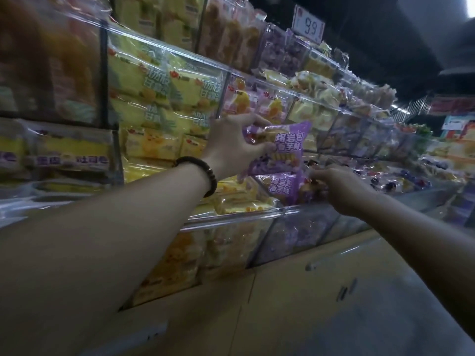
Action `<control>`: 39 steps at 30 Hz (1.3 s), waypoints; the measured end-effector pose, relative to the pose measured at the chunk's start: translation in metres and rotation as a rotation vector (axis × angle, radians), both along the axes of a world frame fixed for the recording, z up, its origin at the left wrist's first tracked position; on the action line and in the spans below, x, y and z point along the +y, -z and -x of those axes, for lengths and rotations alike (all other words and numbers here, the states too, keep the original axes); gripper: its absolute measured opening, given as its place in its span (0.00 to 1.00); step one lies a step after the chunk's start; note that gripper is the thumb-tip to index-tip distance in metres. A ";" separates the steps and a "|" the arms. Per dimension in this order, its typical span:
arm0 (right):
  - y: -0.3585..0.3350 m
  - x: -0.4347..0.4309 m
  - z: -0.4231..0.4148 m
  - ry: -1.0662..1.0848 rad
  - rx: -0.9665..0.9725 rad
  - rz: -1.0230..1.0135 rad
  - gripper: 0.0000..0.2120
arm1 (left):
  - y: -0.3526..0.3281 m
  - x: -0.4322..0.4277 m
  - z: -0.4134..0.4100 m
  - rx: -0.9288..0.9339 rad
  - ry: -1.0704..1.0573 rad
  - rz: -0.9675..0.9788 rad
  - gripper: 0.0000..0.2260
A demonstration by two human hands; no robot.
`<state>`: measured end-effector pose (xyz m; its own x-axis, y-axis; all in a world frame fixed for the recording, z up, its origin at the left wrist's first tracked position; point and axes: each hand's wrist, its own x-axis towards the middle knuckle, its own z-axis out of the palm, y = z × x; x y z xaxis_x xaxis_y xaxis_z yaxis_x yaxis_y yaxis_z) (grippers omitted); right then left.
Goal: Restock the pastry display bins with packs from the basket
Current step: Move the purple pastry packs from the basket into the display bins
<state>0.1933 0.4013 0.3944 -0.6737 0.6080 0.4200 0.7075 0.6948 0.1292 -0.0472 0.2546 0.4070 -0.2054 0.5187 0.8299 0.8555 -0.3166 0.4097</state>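
Observation:
My left hand point(232, 143), with a dark bead bracelet on the wrist, grips a purple pastry pack point(279, 147) by its left side, held above a clear display bin point(239, 217). A second purple pack point(284, 188) lies lower in that bin, and my right hand point(339, 188) pinches its right end. Yellow pastry packs point(231, 199) fill the bin section to the left. The basket is not in view.
Tiered clear bins hold yellow, orange and purple packs up the wall point(164, 80). A price sign reading 9.9 point(308, 24) stands at the top. Beige cabinet doors point(295, 291) with handles run below the bins. More bins stretch away to the right point(401, 176).

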 end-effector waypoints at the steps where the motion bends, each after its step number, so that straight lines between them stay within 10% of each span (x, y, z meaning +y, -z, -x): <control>1: 0.000 0.000 0.001 0.010 0.011 0.023 0.16 | 0.000 -0.001 -0.001 -0.005 0.005 0.000 0.18; 9: -0.052 -0.050 0.004 -0.436 0.746 0.453 0.35 | 0.002 -0.008 -0.007 0.016 0.050 -0.036 0.21; 19: -0.041 -0.056 -0.012 -0.492 0.752 0.151 0.14 | 0.000 -0.013 -0.020 -0.026 0.264 0.028 0.23; 32: -0.001 -0.039 -0.012 -0.284 0.696 -0.021 0.10 | 0.006 -0.003 -0.027 -0.026 0.376 0.347 0.25; 39: 0.017 -0.044 0.006 -0.271 0.533 0.069 0.10 | 0.007 -0.002 -0.017 0.169 0.063 0.464 0.11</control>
<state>0.1876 0.3575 0.3775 -0.5160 0.4815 0.7085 0.4587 0.8538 -0.2461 -0.0304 0.2529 0.4002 -0.0443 0.8485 0.5273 0.9071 -0.1870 0.3771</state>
